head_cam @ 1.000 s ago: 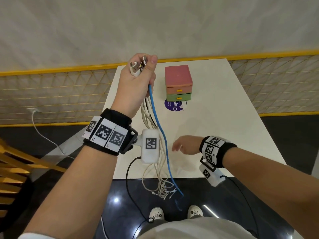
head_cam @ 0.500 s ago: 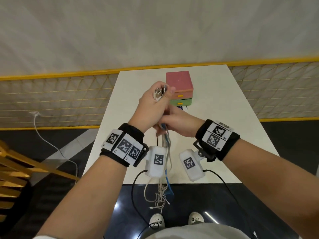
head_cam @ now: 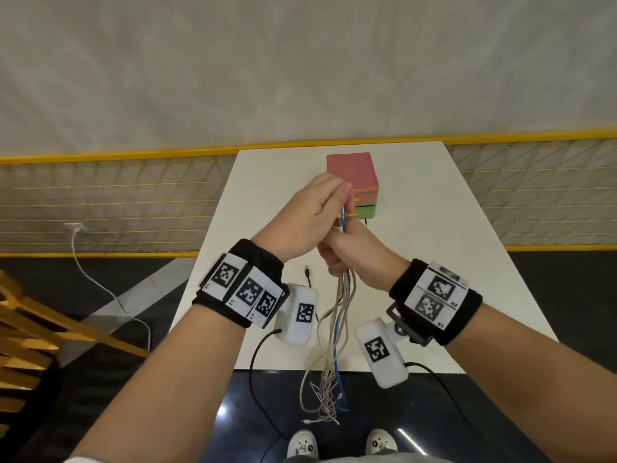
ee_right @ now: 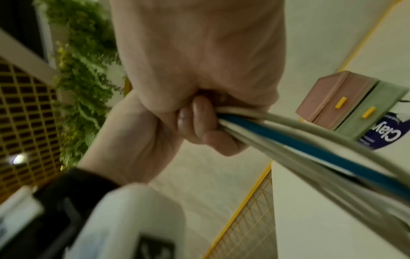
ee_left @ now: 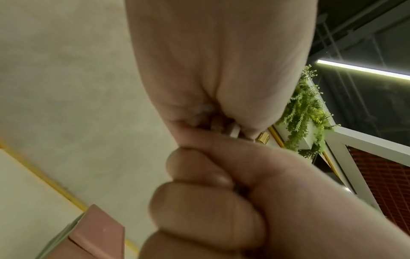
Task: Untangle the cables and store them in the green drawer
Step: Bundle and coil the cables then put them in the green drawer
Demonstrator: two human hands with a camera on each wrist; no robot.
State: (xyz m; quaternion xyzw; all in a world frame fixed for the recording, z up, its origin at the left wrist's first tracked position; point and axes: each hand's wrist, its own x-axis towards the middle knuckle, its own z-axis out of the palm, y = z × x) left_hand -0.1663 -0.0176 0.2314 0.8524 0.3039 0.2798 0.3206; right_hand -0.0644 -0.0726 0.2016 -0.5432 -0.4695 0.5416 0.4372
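A bundle of white cables with one blue cable [head_cam: 335,324] hangs from my two hands over the near part of the white table [head_cam: 434,262], its loose ends dangling past the table's front edge. My left hand [head_cam: 314,215] grips the plug ends at the top of the bundle. Just below it, my right hand [head_cam: 357,253] is wrapped round the cables [ee_right: 310,147]. Right behind the hands stands the small drawer unit, pink on top [head_cam: 350,172], with the green drawer [head_cam: 367,210] at the bottom pushed in. The plugs [ee_left: 234,130] are mostly hidden in my fingers.
A black cable with a plug [head_cam: 307,274] lies on the table near my left wrist. A purple round label [ee_right: 386,135] sits under the drawer unit. A yellow-framed mesh fence [head_cam: 117,202] runs behind the table, and a wooden chair [head_cam: 36,332] stands at the left.
My left hand came down from its raised position with the plug ends. My right hand rose from the table and took hold of the bundle under it.
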